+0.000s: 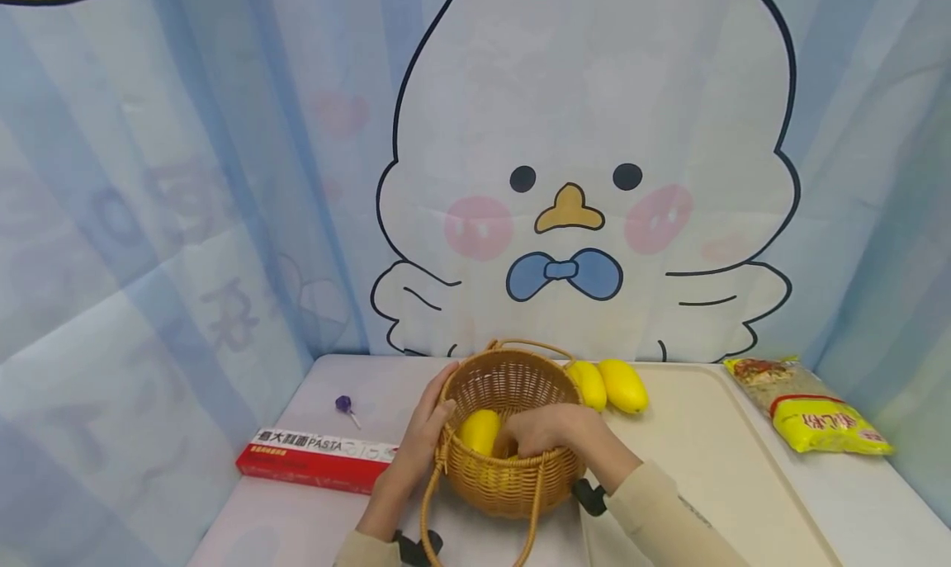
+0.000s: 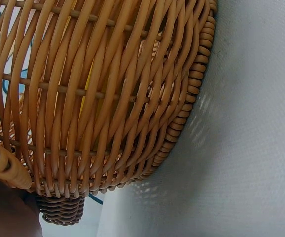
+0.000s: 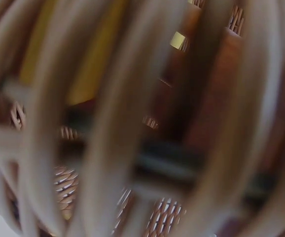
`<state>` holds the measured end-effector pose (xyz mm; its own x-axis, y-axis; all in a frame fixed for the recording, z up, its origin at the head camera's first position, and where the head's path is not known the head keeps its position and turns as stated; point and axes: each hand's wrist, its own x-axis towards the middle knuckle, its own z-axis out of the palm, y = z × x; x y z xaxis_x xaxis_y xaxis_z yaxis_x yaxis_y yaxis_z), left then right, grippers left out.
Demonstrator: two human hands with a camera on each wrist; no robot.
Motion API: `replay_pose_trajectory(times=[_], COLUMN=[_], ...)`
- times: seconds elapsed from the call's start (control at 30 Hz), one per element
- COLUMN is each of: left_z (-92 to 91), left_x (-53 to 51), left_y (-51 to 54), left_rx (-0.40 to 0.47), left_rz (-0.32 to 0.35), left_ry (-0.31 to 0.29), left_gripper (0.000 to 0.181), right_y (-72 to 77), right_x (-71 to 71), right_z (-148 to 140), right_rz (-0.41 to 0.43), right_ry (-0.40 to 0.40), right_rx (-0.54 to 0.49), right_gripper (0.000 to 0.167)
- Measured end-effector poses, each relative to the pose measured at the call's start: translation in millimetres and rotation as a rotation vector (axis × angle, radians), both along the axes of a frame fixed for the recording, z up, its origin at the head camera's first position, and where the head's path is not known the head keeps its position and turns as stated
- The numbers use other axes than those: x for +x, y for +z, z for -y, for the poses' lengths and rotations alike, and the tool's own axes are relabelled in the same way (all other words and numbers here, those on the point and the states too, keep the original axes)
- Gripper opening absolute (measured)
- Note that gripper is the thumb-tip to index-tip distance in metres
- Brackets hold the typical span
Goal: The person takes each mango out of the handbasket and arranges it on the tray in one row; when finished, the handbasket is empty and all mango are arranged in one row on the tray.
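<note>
A wicker basket (image 1: 505,494) tilts toward the camera with its mouth visible. My left hand (image 1: 422,437) grips its left side, thumb by the rim. My right hand (image 1: 546,429) reaches over the rim into the basket; its fingertips are hidden, so whether they hold anything cannot be seen. A yellow fruit (image 1: 479,432) lies inside, left of that hand, and more yellow shows beneath the hand. The left wrist view is filled by the woven wall (image 2: 103,98). In the right wrist view, blurred wicker partly covers a yellow surface (image 3: 95,64) and my hand (image 3: 219,94).
Two yellow fruits (image 1: 624,385) lie behind the basket's right side, on a cream tray (image 1: 706,443). A red and white pasta box (image 1: 315,460) and a purple lollipop (image 1: 343,403) are at left. A yellow-ended food bag (image 1: 825,422) lies at right. A printed curtain stands behind.
</note>
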<state>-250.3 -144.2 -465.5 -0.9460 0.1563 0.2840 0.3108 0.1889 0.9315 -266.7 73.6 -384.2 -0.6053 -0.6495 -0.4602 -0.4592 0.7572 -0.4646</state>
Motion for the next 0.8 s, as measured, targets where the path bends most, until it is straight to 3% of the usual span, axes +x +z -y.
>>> replay_pose_trajectory(times=[0.3, 0.53, 0.8], left_z=[-0.1, 0.1, 0.8], left_x=[2.8, 0.5, 0.5], left_y=[2.7, 0.1, 0.3], left_rx=[-0.006, -0.02, -0.018], left_rz=[0.003, 0.003, 0.003], left_ry=[0.003, 0.007, 0.002], left_gripper=[0.051, 0.052, 0.053], right_y=[-1.9, -1.7, -0.7], right_x=[-3.6, -5.5, -6.4], right_z=[-0.3, -2.0, -2.2], right_rz=[-0.018, -0.086, -0.104], right_ry=[0.045, 0.044, 0.046], right_rx=[0.017, -0.003, -0.04], right_gripper=[0.033, 0.043, 0.052])
